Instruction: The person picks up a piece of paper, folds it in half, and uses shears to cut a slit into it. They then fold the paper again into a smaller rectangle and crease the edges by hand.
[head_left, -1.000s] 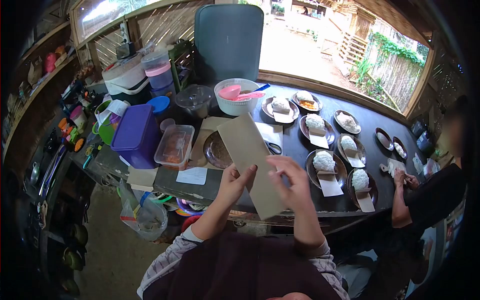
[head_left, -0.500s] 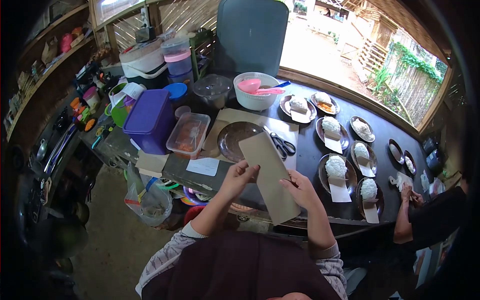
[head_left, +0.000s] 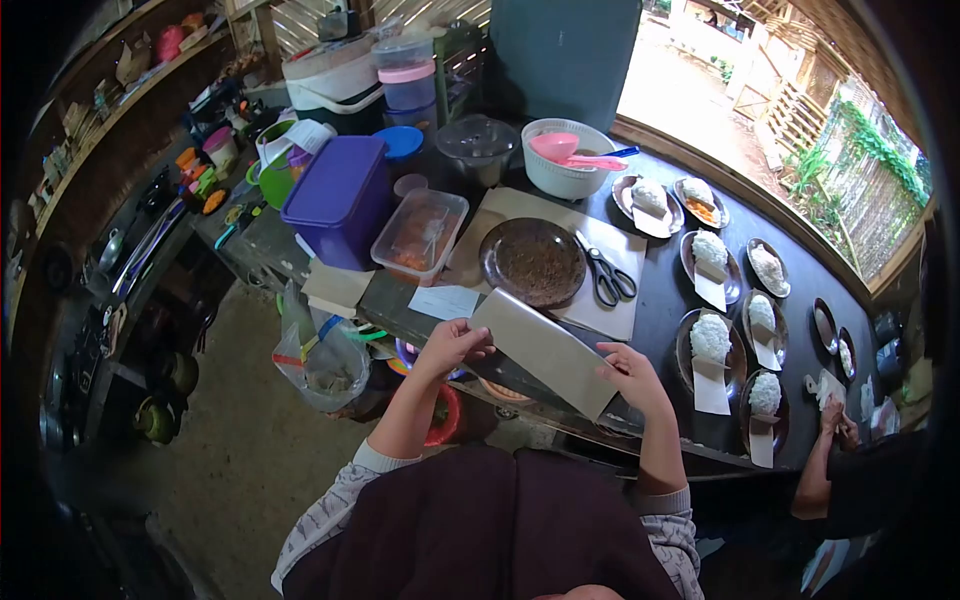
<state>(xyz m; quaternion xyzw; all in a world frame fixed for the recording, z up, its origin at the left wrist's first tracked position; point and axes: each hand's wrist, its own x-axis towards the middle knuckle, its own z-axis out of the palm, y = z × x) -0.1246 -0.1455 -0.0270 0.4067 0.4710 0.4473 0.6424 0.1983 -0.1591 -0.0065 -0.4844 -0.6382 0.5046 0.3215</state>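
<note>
A folded sheet of brown paper [head_left: 545,352] is stretched between my hands just over the table's front edge, slanting down to the right. My left hand [head_left: 455,347] pinches its left end, thumb and fingers together. At the right end, my right hand [head_left: 637,380] has its thumb and forefinger on the paper's edge. Behind the paper lies a dark plate [head_left: 533,262] with a brown shredded-looking food, on a pale board [head_left: 618,318]. Black-handled scissors [head_left: 610,280] rest beside the plate.
Several dark plates hold white rice [head_left: 711,336] and paper strips on the right. A co-worker's hands [head_left: 838,425] handle something pale farther right. A purple box [head_left: 335,200], a clear food container [head_left: 420,235] and a white basket [head_left: 568,172] with a pink ladle [head_left: 553,148] stand behind.
The brown paper has swung from a steep slant to a flatter one and looks narrower. The whole view has shifted, so the table's things appear farther right and lower.
</note>
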